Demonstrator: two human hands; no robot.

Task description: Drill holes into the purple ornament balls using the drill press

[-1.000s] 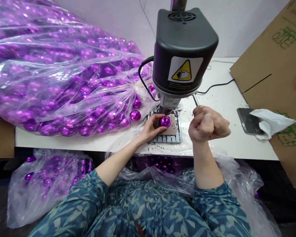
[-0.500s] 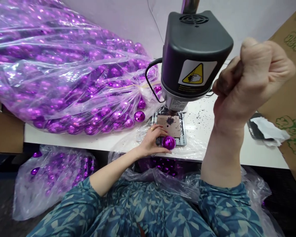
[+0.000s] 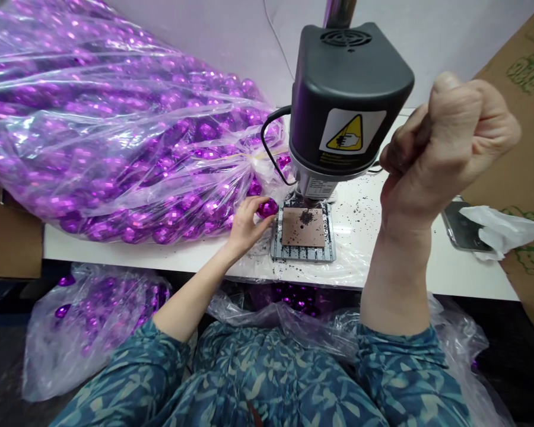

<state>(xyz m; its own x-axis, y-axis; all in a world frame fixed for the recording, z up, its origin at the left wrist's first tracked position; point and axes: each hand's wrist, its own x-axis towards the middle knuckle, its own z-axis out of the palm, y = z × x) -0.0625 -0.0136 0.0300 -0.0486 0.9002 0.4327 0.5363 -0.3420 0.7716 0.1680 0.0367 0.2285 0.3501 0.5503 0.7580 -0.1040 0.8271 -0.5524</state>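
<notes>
My left hand (image 3: 246, 224) is closed on a shiny purple faceted ball (image 3: 267, 207), thumb and fingers at its sides, just left of the drill press base (image 3: 302, 254). Beside the black drill press head (image 3: 351, 77), my right hand (image 3: 451, 133) is raised in a fist; whatever lies inside its fingers is hidden. A flat brown board (image 3: 303, 232) with a small hole lies on the base, dark shavings scattered over it. Another purple ball (image 3: 254, 187) rests by the gathered neck of a big clear bag (image 3: 129, 136) full of such balls.
The white table (image 3: 454, 273) carries dark specks around the press. At its right are a phone (image 3: 465, 228) and a crumpled white tissue (image 3: 507, 228), near a cardboard box (image 3: 516, 172). Below the front edge hangs another bag of purple balls (image 3: 102, 320).
My left hand has moved left and away from me; the ball it held at the base's front edge is gone from there. It now grips a ball near the bag. My right fist stays raised.
</notes>
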